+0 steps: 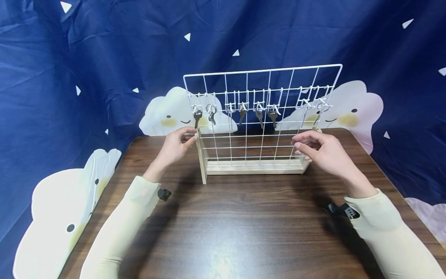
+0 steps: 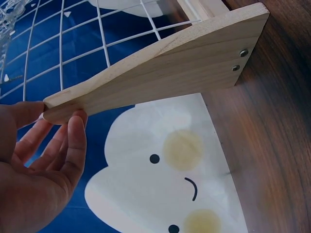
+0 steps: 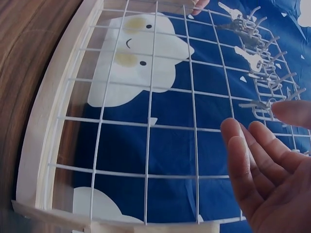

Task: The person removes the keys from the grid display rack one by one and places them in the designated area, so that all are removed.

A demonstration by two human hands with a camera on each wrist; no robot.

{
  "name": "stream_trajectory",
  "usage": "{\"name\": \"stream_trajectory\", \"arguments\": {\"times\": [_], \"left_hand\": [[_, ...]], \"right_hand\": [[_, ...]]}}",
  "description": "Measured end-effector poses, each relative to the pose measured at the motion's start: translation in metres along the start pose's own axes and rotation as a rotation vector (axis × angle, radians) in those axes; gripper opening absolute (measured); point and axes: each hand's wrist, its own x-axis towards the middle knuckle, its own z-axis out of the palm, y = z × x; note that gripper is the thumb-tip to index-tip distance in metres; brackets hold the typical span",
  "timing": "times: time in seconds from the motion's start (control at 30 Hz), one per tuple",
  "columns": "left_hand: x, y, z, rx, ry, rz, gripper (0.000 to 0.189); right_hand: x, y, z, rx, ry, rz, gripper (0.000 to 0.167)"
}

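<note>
A white wire grid rack (image 1: pixel 262 71) stands upright in a wooden base (image 1: pixel 254 169) on the table. Several keys on rings, among them a dark key (image 1: pixel 198 116), hang from white hooks along its upper part. My left hand (image 1: pixel 175 144) pinches the rounded upper end of the left wooden side panel (image 2: pixel 160 65) between thumb and fingers. At the rack's right side, my right hand (image 1: pixel 325 151) has its fingers loosely bent, with nothing between thumb and fingertips (image 3: pixel 239 148). Whether it touches the rack I cannot tell. That hand partly hides the right side panel.
The brown wooden table (image 1: pixel 216 224) extends in front of the rack. Behind it hangs a dark blue cloth (image 1: pixel 139 46) printed with white triangles and smiling clouds (image 1: pixel 74 205). Dark straps with devices (image 1: pixel 350 211) sit at both wrists, by the cream sleeves.
</note>
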Motion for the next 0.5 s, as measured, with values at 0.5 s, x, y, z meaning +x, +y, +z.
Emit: {"name": "stream_trajectory", "arguments": {"times": [0.5], "left_hand": [[0.0,-0.002,0.0,-0.011,0.003,0.0,0.033]], "right_hand": [[0.009,-0.012,0.022,0.054,-0.023,0.025,0.026]]}}
